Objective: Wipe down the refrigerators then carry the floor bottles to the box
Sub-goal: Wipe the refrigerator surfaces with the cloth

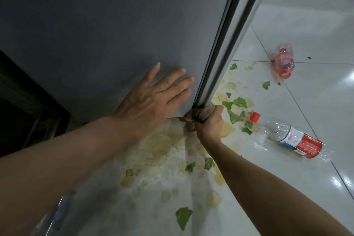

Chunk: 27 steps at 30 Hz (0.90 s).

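Grey refrigerator (pixel 115 25): left hand (pixel 151 98) flat on it, right hand (pixel 207 121) clutching a cloth (pixel 204 112) at its corner.

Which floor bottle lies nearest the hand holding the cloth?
The clear bottle with the red label, its red cap pointing toward the right hand. The pinkish crumpled bottle lies farther off, beyond the tile seam.
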Motion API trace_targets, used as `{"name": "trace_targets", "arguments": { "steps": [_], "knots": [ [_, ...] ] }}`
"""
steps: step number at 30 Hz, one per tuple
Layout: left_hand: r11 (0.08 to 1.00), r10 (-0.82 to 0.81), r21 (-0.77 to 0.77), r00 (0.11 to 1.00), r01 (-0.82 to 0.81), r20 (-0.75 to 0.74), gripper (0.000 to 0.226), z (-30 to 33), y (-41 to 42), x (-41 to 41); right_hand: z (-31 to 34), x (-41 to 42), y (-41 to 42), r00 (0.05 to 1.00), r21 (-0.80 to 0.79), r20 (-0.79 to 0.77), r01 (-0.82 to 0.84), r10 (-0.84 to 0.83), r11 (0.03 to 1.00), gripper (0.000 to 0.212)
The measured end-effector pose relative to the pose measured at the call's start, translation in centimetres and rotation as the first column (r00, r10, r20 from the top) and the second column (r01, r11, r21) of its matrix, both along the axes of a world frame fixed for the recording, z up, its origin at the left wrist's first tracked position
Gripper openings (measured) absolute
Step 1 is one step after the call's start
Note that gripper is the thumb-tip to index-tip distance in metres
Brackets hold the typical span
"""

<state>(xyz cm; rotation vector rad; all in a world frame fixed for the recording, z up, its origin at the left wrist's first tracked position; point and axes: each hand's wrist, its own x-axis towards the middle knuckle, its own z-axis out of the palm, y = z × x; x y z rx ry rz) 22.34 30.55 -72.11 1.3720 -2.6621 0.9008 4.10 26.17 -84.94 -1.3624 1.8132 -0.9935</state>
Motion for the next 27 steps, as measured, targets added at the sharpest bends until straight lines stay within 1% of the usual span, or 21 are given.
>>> {"name": "trace_targets", "arguments": {
  "steps": [2, 6, 9, 12, 13, 16, 19, 21, 23, 27],
  "knots": [
    [0.998, 0.062, -0.023, 0.995, -0.06, 0.073, 0.068, 0.1, -0.6, 0.3, -0.6, 0.0, -0.6, 1.0, 0.004, 0.005, 0.01, -0.01, 1.0, 0.059],
    [0.998, 0.05, -0.034, 0.995, -0.047, 0.084, 0.064, 0.2, -0.9, 0.6, -1.2, -0.4, -1.0, 0.984, -0.011, -0.17, -0.057, 0.054, 0.998, 0.06],
    [0.998, 0.062, -0.036, 0.992, -0.059, 0.113, 0.062, 0.7, -0.7, 0.5, -0.7, -0.6, -1.1, 0.964, -0.085, -0.256, -0.099, 0.074, 0.991, 0.058],
    [0.998, 0.07, -0.018, 0.985, -0.068, 0.16, 0.059, 1.6, -0.4, 0.1, 0.8, -0.7, -1.0, 0.963, -0.167, -0.266, -0.086, 0.039, 0.982, 0.058],
    [0.998, 0.059, -0.008, 0.986, -0.058, 0.153, 0.058, 2.2, -0.3, -0.1, 1.5, -0.6, -1.0, 0.967, -0.187, -0.255, -0.078, 0.028, 0.979, 0.059],
    [1.0, 0.004, 0.017, 0.998, -0.005, 0.067, 0.055, 4.1, 0.2, -0.8, 4.6, -0.7, -1.1, 0.972, -0.235, -0.233, -0.071, 0.014, 0.969, 0.055],
    [0.996, 0.076, 0.037, 0.997, -0.076, 0.02, 0.067, 6.6, 0.6, -1.1, 8.9, -1.0, -1.5, 0.97, -0.32, -0.245, -0.078, -0.003, 0.944, 0.058],
    [0.991, 0.124, 0.059, 0.992, -0.124, 0.002, 0.075, 8.1, 0.6, -1.5, 12.2, -1.1, -1.6, 0.977, -0.372, -0.215, -0.072, -0.01, 0.925, 0.059],
    [0.991, 0.137, 0.006, 0.99, -0.136, -0.024, 0.077, 10.2, 0.5, -1.9, 15.5, -1.0, -1.7, 0.982, -0.402, -0.188, -0.052, -0.026, 0.914, 0.058],
    [0.97, 0.138, -0.189, 0.988, -0.15, -0.073, 0.076, 15.3, 0.4, -2.5, 21.2, -1.0, -1.6, 0.983, -0.438, -0.181, -0.05, -0.034, 0.898, 0.057]
  ]
}}
